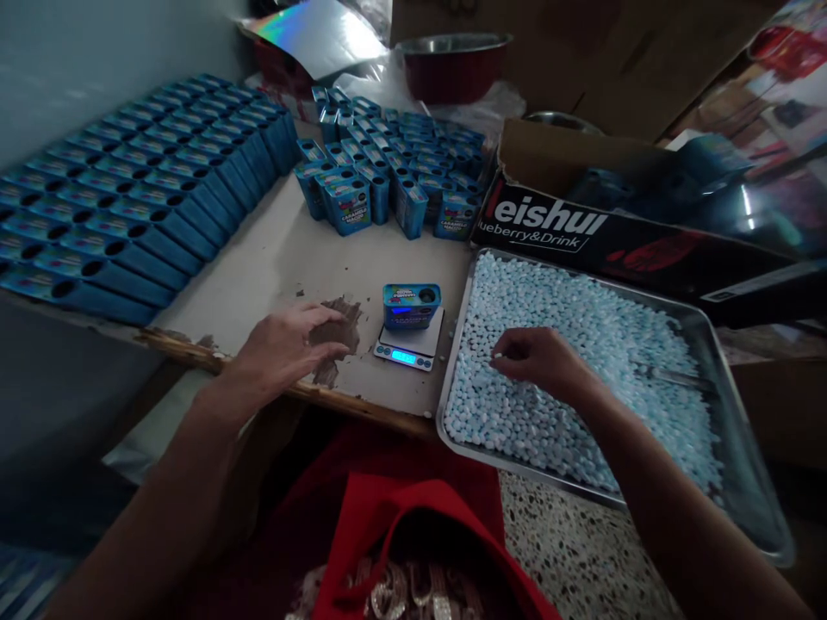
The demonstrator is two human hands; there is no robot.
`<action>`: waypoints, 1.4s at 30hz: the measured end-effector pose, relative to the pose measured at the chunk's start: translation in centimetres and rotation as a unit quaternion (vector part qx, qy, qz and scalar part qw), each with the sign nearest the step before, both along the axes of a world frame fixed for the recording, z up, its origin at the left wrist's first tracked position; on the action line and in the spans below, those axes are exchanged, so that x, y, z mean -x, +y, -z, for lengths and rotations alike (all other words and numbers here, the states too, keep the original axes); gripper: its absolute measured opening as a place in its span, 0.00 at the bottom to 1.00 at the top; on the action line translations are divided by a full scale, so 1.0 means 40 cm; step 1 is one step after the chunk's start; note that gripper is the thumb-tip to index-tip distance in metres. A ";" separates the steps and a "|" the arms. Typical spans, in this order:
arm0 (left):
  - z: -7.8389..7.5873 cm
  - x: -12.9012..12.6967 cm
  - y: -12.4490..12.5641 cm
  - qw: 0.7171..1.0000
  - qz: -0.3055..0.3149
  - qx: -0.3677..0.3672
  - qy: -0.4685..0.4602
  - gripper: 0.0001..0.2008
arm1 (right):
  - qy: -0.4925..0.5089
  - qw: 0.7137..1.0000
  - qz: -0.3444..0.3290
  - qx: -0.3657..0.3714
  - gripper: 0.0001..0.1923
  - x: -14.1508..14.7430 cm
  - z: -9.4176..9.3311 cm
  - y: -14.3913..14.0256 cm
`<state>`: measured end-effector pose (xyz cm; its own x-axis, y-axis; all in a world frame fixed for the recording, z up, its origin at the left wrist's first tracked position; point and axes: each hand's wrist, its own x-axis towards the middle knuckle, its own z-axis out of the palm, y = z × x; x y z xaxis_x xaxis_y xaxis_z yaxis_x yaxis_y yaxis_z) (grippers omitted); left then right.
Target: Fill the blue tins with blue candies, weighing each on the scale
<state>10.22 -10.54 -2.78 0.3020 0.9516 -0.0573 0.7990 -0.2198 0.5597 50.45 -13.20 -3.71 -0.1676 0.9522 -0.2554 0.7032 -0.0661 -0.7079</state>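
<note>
The left hand is spread in a loose C over the front edge of the counter, thumb and fingers well parted and nothing in its grasp. Near it, a blue container stands upright on a small scale with a lit display, the round hole in its top uncovered. The right hand is over the metal tray of pale blue and white pieces — its fingertips drawn together in a pinch, with a small white piece at the tips. A metal utensil lies partly buried in the tray, towards its right side. More containers stand in close rows at the left and in a looser cluster behind the scale. A dark printed carton sits just behind the tray — a red bowl farther back.
</note>
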 end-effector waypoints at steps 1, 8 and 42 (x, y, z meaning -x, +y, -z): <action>0.007 -0.006 0.002 1.000 0.009 0.000 -0.007 0.19 | 0.026 0.999 0.022 -0.004 0.07 0.002 -0.005 0.006; 0.014 -0.034 0.037 0.999 0.031 -0.006 -0.036 0.19 | 0.231 0.969 0.072 -0.045 0.10 0.104 -0.097 0.095; -0.068 0.229 0.263 0.972 -0.037 -0.234 -0.001 0.20 | -0.101 0.959 -0.053 -0.258 0.09 0.004 0.072 0.228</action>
